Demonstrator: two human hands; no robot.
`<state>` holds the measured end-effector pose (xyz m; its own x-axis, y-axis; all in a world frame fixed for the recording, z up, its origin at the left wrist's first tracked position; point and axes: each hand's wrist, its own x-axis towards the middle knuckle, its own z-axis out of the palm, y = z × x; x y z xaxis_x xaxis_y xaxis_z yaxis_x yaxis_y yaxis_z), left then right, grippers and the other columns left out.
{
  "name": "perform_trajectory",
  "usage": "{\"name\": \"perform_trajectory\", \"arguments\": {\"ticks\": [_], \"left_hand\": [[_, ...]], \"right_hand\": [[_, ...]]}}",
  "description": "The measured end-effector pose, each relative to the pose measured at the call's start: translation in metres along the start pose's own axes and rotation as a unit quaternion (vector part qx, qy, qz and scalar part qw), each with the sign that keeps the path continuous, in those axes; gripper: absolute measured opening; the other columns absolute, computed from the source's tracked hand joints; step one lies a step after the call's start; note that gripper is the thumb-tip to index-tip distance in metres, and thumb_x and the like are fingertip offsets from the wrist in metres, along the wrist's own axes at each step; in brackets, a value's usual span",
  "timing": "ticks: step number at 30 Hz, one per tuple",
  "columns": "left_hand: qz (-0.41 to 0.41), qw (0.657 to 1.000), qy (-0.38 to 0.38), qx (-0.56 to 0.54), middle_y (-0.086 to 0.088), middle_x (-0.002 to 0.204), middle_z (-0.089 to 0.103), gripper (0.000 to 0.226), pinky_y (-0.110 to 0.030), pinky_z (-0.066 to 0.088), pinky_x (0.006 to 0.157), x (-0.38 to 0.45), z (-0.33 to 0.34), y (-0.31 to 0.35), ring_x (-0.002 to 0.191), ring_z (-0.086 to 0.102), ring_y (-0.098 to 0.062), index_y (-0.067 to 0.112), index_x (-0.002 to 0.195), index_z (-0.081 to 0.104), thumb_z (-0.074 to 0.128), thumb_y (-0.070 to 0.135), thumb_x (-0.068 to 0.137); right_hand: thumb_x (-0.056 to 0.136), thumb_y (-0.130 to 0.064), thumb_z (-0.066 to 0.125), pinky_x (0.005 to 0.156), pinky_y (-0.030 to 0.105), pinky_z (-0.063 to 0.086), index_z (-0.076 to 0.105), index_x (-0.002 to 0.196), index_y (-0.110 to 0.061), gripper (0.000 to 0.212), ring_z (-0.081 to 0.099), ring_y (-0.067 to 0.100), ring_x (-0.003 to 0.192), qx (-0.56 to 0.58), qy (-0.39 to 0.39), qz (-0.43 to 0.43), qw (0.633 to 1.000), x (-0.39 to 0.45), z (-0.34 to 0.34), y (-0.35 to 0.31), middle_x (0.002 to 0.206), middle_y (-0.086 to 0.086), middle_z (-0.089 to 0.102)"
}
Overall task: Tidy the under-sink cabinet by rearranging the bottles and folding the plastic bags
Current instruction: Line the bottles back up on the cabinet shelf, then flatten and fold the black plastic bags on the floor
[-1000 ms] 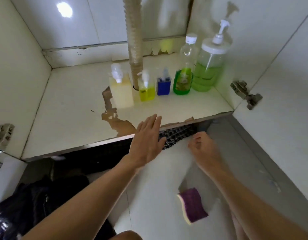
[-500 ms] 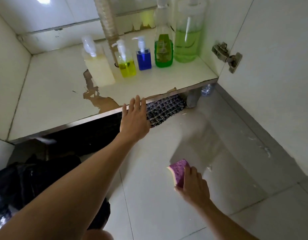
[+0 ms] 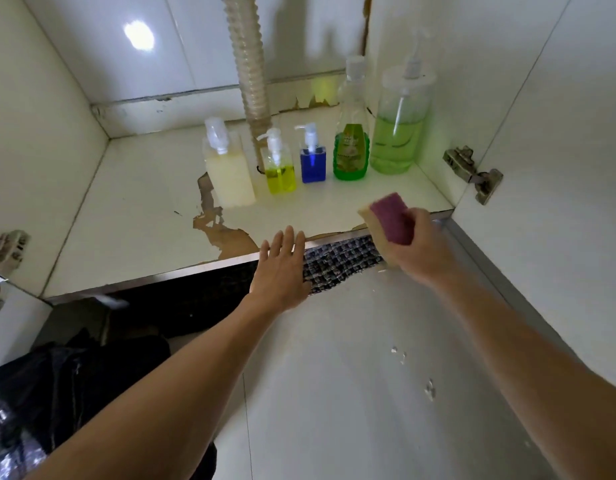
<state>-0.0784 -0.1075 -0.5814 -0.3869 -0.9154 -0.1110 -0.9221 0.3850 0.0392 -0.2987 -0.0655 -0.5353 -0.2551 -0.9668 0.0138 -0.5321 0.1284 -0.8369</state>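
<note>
Several bottles stand in a row on the cabinet floor [image 3: 136, 202]: a cream refill bottle [image 3: 229, 174], a yellow pump bottle [image 3: 280, 169], a blue pump bottle [image 3: 312, 160], a green dish-soap bottle [image 3: 351, 143] and a large green pump jar [image 3: 400, 129] in the right corner. My left hand [image 3: 282, 268] lies flat with straight fingers on the cabinet's front edge. My right hand [image 3: 417, 244] grips a purple and tan sponge [image 3: 386, 218] above the front right corner of the cabinet floor. Black plastic bags [image 3: 50, 393] lie on the floor at lower left.
A corrugated drain hose [image 3: 247, 64] drops behind the bottles. The cabinet floor's coating is peeled near the front middle [image 3: 226, 237]. A chequered cloth [image 3: 337, 261] lies under the front edge. Door hinges [image 3: 472, 171] stick out at right, another hinge [image 3: 5, 251] at left. White floor tiles [image 3: 351, 393] lie below.
My right hand picked the sponge up from the floor tiles and raised it to the cabinet's front right corner. My left hand stayed on the front edge.
</note>
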Motion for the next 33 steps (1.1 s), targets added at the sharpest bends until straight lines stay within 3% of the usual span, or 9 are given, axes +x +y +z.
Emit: {"name": "perform_trajectory", "arguments": {"ticks": [2,4,7,12,17,24,26,29,33], "left_hand": [[0.010,1.000,-0.002,-0.011,-0.011,0.159,-0.015,0.091,-0.044,-0.003,0.119,0.001,0.002,-0.003,0.147,-0.013,-0.028,0.014,0.152,-0.010,0.053,0.041,0.092],[0.014,1.000,-0.003,-0.017,-0.009,0.159,-0.017,0.094,-0.043,-0.004,0.119,0.003,0.003,-0.006,0.147,-0.014,-0.027,0.016,0.151,-0.012,0.054,0.042,0.090],[0.014,1.000,-0.009,-0.008,-0.008,0.158,-0.020,0.095,-0.043,-0.007,0.119,0.004,0.004,-0.007,0.146,-0.017,-0.027,0.017,0.150,-0.016,0.054,0.043,0.090],[0.010,1.000,-0.023,0.005,-0.009,0.157,-0.023,0.096,-0.043,-0.010,0.118,0.004,0.005,-0.006,0.145,-0.021,-0.027,0.017,0.149,-0.019,0.053,0.042,0.090],[0.003,0.999,-0.047,0.010,-0.008,0.156,-0.026,0.100,-0.042,-0.010,0.117,0.005,0.000,-0.005,0.145,-0.022,-0.026,0.017,0.149,-0.021,0.056,0.038,0.089],[-0.007,0.996,-0.091,0.007,-0.007,0.159,-0.018,0.104,-0.043,-0.003,0.119,0.006,-0.015,-0.005,0.147,-0.014,-0.025,0.019,0.151,-0.013,0.064,0.040,0.085],[-0.019,0.993,-0.114,-0.010,-0.006,0.160,-0.014,0.101,-0.043,0.002,0.120,0.003,-0.026,-0.001,0.148,-0.009,-0.025,0.019,0.152,-0.009,0.064,0.036,0.086],[-0.051,0.991,-0.116,-0.033,-0.006,0.161,-0.006,0.090,-0.042,0.006,0.121,-0.022,-0.051,0.005,0.149,-0.001,-0.025,0.019,0.153,-0.005,0.058,0.032,0.090],[-0.134,0.986,-0.049,-0.088,-0.003,0.160,0.015,0.074,-0.035,0.018,0.119,-0.110,-0.084,-0.008,0.146,0.019,-0.021,0.016,0.153,0.009,0.052,0.027,0.094]], "right_hand": [[0.076,-0.055,0.070,0.072,0.023,0.048,0.041,0.124,-0.018,0.068,0.057,0.013,0.086,-0.071,-0.015,-0.045,0.996,0.042,-0.004,-0.023,0.103,0.000,0.057],[0.072,-0.061,0.070,0.079,0.026,0.045,0.041,0.130,-0.019,0.077,0.055,0.016,0.093,-0.158,-0.066,-0.072,0.983,0.075,-0.001,-0.033,0.112,-0.001,0.055],[0.079,-0.037,0.073,0.080,0.027,0.042,0.039,0.133,-0.015,0.068,0.051,0.017,0.095,-0.257,-0.134,-0.104,0.951,0.107,0.010,-0.031,0.123,0.006,0.055],[0.082,-0.034,0.070,0.083,0.031,0.045,0.043,0.129,-0.014,0.058,0.053,0.022,0.097,-0.317,-0.170,-0.117,0.926,0.135,0.025,-0.016,0.120,0.010,0.056],[0.082,-0.018,0.066,0.082,0.031,0.042,0.045,0.129,-0.010,0.053,0.053,0.026,0.104,-0.311,-0.159,-0.145,0.926,0.145,0.026,-0.010,0.121,0.014,0.055],[0.077,-0.012,0.067,0.103,0.045,0.039,0.039,0.136,-0.016,0.066,0.047,0.031,0.120,-0.394,-0.127,-0.185,0.891,0.133,0.024,-0.015,0.130,0.010,0.050],[0.076,-0.011,0.067,0.105,0.047,0.035,0.037,0.136,-0.016,0.067,0.044,0.031,0.123,-0.369,-0.108,-0.172,0.907,0.113,0.022,-0.024,0.132,0.010,0.047],[0.078,-0.010,0.068,0.098,0.046,0.042,0.045,0.129,-0.008,0.055,0.050,0.033,0.113,-0.218,-0.072,-0.185,0.956,0.071,0.024,-0.044,0.124,0.015,0.052],[0.082,-0.005,0.063,0.101,0.035,0.037,0.049,0.126,-0.003,0.046,0.050,0.030,0.120,-0.053,-0.136,-0.166,0.975,0.007,0.049,-0.077,0.127,0.016,0.054]]}}
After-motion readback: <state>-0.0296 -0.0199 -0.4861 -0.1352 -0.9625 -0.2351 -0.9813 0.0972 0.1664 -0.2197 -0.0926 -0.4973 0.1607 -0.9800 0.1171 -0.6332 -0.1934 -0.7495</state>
